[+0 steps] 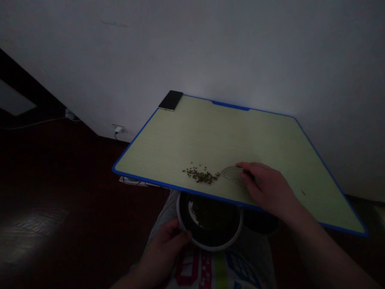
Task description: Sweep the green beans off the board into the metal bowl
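A: Pinching a clear, protractor-like piece point(231, 173) in the right hand point(267, 186), clamped between thumb and fingers, low over the pale worktop point(228, 136)!

B: Pointing which way?

A: Leftward, at a loose scatter of small brown grains point(202, 176) near the blue front edge point(210, 196). Touching the outermost ones or just beside? Cannot tell.

B: And with the left hand point(168, 245)?

A: Clamped on the rim of a round, dark bowl point(210, 247), at the near left. Tucked partly under that front edge, over the lap point(162, 212), with dark grains point(210, 212) inside, too dim to pick out singly.

B: Keeping both hands well apart, then!

A: Absolutely, with one above the worktop, one below. And spotting a dark phone point(171, 100) flat at the far left corner, plus a white plug point(118, 129) in the wall point(270, 48), further left.
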`<state>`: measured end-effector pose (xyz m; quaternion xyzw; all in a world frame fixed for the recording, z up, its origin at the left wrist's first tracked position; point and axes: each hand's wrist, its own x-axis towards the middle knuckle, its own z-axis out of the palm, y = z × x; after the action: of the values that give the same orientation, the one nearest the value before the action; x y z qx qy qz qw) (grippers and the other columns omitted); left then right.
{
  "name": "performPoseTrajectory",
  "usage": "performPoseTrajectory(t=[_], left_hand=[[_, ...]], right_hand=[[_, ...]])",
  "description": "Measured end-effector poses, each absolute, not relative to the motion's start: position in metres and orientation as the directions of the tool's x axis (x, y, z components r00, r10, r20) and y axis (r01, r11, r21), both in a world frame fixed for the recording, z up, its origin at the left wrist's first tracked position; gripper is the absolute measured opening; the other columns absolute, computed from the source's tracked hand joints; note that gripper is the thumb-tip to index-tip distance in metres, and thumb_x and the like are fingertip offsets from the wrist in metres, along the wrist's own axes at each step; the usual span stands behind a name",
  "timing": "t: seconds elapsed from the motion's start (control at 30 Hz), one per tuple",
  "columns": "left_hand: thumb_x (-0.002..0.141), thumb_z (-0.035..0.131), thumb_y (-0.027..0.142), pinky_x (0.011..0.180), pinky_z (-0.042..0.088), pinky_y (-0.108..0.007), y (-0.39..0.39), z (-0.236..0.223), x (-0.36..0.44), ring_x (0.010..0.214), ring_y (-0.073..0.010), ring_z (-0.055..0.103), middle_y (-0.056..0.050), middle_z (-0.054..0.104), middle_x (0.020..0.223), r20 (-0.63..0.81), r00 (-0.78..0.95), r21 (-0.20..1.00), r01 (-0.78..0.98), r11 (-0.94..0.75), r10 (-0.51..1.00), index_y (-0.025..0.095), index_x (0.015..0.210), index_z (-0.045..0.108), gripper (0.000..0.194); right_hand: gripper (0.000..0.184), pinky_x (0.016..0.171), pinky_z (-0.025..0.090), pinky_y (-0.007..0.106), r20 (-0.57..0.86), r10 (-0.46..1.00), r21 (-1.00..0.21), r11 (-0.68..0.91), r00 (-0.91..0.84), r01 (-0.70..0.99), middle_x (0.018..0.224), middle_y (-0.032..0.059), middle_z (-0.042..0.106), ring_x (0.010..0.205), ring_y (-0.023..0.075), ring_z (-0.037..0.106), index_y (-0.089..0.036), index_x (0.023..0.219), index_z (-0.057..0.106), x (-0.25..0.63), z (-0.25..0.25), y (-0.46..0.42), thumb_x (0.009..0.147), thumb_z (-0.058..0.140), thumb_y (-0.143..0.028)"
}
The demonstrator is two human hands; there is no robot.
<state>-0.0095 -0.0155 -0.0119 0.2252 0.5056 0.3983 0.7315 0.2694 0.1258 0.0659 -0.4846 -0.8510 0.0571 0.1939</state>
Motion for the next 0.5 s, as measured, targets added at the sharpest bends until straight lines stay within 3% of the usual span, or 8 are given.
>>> performPoseTrajectory(t=[0.23,0.4,0.5], left_hand=[[0.076,0.089,0.043,0.102,0.059,-0.053,-0.014,-0.007,-0.007,0.097,-0.0376,0.083,-0.006,0.092,0.095,-0.544,0.182,0.748,-0.338,0.571,0.819,0.025,0.085,0.086,0.021],[0.073,0.091,0.043,0.095,0.061,-0.05,-0.016,-0.011,-0.007,0.09,-0.0356,0.082,-0.005,0.091,0.088,-0.563,0.157,0.74,-0.341,0.58,0.811,0.025,0.084,0.085,0.022],[0.074,0.091,0.044,0.1,0.06,-0.052,-0.017,-0.013,-0.008,0.095,-0.0362,0.082,-0.005,0.091,0.091,-0.563,0.165,0.734,-0.349,0.582,0.81,0.026,0.086,0.086,0.023]], right_hand=[[0.038,0.086,0.066,0.045,0.296,0.848,-0.274,0.516,-0.439,0.812,0.11,0.0163,0.085,0.097,0.03,0.082,-0.014,0.122,0.08,0.264,0.062,0.134,0.103,0.05,-0.024],[0.037,0.087,0.065,0.043,0.265,0.827,-0.305,0.56,-0.496,0.771,0.109,0.0125,0.086,0.096,0.0277,0.081,-0.019,0.123,0.08,0.26,0.065,0.137,0.104,0.049,-0.023],[0.036,0.086,0.064,0.042,0.263,0.812,-0.32,0.582,-0.52,0.747,0.107,0.0109,0.086,0.095,0.0265,0.081,-0.02,0.123,0.08,0.26,0.068,0.136,0.104,0.049,-0.022]])
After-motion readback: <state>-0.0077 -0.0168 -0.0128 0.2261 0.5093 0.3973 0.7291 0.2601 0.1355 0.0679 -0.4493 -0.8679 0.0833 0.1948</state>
